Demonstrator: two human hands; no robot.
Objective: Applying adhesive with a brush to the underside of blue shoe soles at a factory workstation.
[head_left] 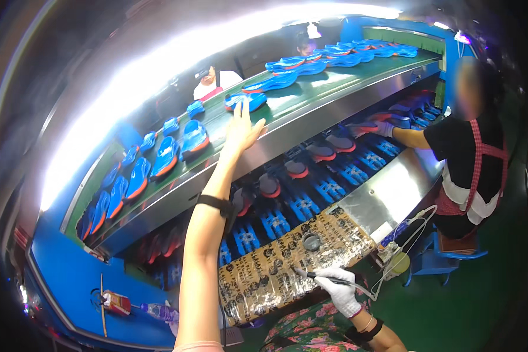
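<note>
My bare left hand (242,130) is stretched up over the upper green conveyor belt (281,108). Its fingers are extended and its fingertips touch a blue shoe sole (255,103) with an orange edge. Low in the view, my right hand (337,288) wears a white glove and is closed around a slim dark-handled brush (318,275). The brush's tip hangs over a workboard (264,276) covered in printed tape and clear film. A small round dark dish (311,242) sits on that board, just beyond the tip.
Blue soles (165,154) line the upper belt. Below it, a lower level carries grey-and-orange shoe parts (296,169) and blue-patterned pieces (304,207). At right, a co-worker (472,158) reaches to this level. A white cable (402,234), a blue stool (431,261) and a plastic bottle (158,311) are nearby.
</note>
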